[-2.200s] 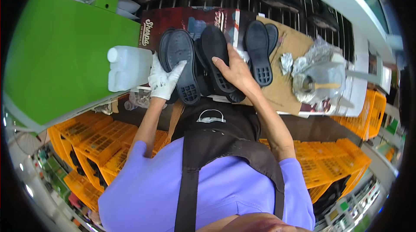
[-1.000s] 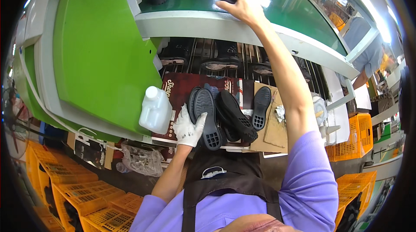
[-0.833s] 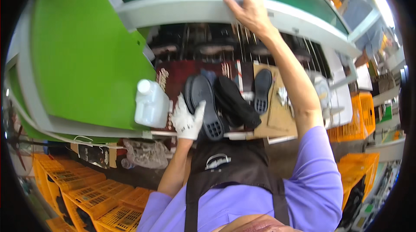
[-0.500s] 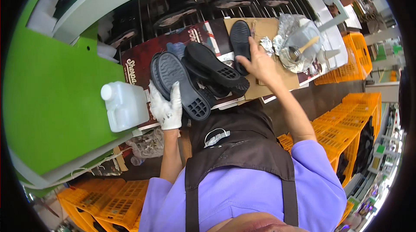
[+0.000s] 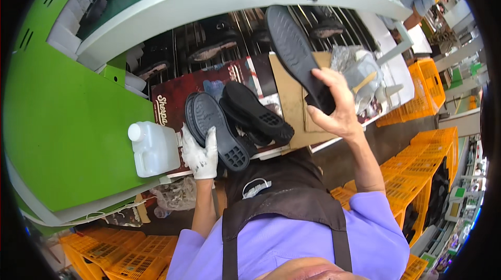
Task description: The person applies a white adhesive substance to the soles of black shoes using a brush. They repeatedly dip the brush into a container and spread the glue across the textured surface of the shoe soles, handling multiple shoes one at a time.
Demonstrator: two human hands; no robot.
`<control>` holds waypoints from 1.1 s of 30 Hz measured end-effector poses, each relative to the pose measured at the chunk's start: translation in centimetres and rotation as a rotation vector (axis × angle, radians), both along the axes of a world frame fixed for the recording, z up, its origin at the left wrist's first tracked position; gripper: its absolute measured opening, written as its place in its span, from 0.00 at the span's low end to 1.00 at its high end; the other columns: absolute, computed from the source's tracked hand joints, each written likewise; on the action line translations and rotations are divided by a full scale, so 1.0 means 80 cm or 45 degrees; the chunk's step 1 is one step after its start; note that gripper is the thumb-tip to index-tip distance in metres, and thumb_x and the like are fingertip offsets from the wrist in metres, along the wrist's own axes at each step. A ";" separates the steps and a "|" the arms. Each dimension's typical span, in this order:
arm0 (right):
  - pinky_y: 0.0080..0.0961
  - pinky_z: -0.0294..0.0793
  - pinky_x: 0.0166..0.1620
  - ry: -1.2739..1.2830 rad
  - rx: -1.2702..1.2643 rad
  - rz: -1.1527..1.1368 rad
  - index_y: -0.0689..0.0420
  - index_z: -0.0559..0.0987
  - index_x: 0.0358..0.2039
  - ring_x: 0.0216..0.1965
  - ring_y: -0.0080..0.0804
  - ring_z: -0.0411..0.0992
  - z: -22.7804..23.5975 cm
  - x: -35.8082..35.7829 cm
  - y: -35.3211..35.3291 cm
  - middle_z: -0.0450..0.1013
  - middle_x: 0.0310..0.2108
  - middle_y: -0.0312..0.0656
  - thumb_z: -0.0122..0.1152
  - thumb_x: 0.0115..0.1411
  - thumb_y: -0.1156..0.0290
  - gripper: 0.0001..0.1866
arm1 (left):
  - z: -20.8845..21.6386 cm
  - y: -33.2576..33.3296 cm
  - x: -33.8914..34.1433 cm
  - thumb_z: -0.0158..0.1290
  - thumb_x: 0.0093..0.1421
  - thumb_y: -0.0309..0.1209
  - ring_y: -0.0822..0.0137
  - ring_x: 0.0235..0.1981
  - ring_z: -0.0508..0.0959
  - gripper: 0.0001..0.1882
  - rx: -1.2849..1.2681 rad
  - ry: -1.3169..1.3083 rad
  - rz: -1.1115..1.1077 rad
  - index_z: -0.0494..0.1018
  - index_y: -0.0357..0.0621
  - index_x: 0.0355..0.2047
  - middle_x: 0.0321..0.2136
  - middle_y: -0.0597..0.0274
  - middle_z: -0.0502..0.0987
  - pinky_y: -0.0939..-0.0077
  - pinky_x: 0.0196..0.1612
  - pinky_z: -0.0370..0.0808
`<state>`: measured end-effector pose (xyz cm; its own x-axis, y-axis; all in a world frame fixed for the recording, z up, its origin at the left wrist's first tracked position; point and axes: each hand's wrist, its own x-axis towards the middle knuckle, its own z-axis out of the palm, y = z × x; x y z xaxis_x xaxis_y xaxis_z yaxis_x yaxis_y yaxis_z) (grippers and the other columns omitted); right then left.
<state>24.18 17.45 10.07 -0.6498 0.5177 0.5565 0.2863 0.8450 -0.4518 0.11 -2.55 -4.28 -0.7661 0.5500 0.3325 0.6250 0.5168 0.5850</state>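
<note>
My right hand (image 5: pixel 336 103), bare, grips a black shoe sole (image 5: pixel 295 45) by its heel end and holds it up above a brown cardboard sheet (image 5: pixel 288 86). A white work glove covers my left hand (image 5: pixel 200 154). Its fingers and thumb are closed round the edges of grey-black shoe soles (image 5: pixel 211 118), which lie stacked, one partly under the other. Between my hands rest more black soles (image 5: pixel 250 103), overlapping, with the grid of hollow heel cells facing up.
A translucent white jug (image 5: pixel 155 150) stands on the green surface (image 5: pixel 78 139) at left. Far right on the cardboard, a plastic container (image 5: pixel 360 73) holds a brush (image 5: pixel 365 81). Beyond it, shoes (image 5: pixel 211 49) sit on a roller rack under a pale frame bar (image 5: pixel 209 0). Orange crates (image 5: pixel 417 160) stand right.
My right hand has taken the black sole off the cardboard and lifted it, toe end pointing away. The left hand keeps its hold on the stacked soles.
</note>
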 end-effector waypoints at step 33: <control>0.13 0.54 0.26 -0.184 -0.810 -0.595 0.57 0.75 0.48 0.22 0.15 0.56 -0.053 0.235 0.173 0.61 0.20 0.27 0.58 0.57 0.58 0.22 | 0.062 0.036 0.061 0.58 0.52 0.40 0.51 0.39 0.72 0.31 0.003 0.571 -0.189 0.64 0.32 0.50 0.38 0.46 0.72 0.61 0.44 0.69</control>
<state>42.99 31.26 5.87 -0.3303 0.9438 -0.0097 0.6394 0.2162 -0.7379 5.01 0.31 0.65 -0.4595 0.6416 0.6141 0.8834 0.4017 0.2413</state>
